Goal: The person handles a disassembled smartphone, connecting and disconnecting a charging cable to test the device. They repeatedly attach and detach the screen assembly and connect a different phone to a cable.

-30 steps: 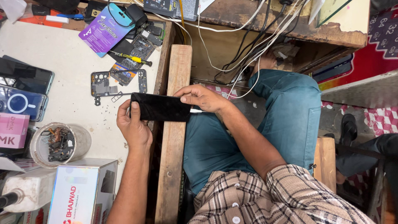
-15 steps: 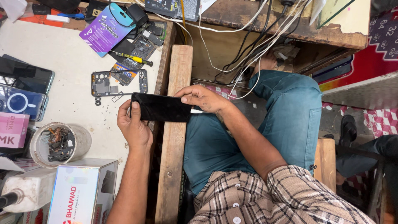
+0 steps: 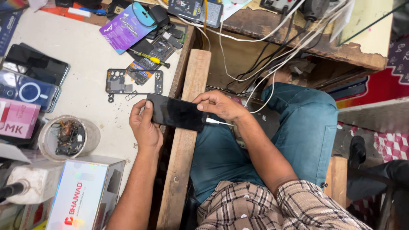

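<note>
In the head view we are looking down at a black phone (image 3: pixel 177 113), a flat dark slab with a glossy, unlit screen that is showing only faint reflections. It is lying lengthwise across our grip, hovering over the wooden plank (image 3: pixel 187 127) that is edging the desk (image 3: pixel 76 55), with our denim-covered lap just beyond it.

Our left hand (image 3: pixel 145 125) is closing around the phone's left end, fingers curling over the top edge and the thumb pressing along the near side. Our right hand (image 3: pixel 219 105) is gripping the opposite end, fingers bunching over the top corner. A white cable (image 3: pixel 219 122) is meeting the phone's right end just under that hand, so both hands are clamping on the same phone, one at each end, well apart from each other.

On the desk just beyond the left hand, a bare phone frame (image 3: pixel 134 81) is lying flat, with a yellow-handled screwdriver (image 3: pixel 151 58) and a purple card (image 3: pixel 128 27) farther up. A clear round tub (image 3: pixel 68 137) of small dark parts is sitting left of our left wrist, and a white box (image 3: pixel 85 198) is standing below it.

We cannot be sure whether the cable's plug is fully seated, since the right hand's fingers are covering that corner. The phone's back is hidden, and other phones at the left edge are being cut off by the frame.
</note>
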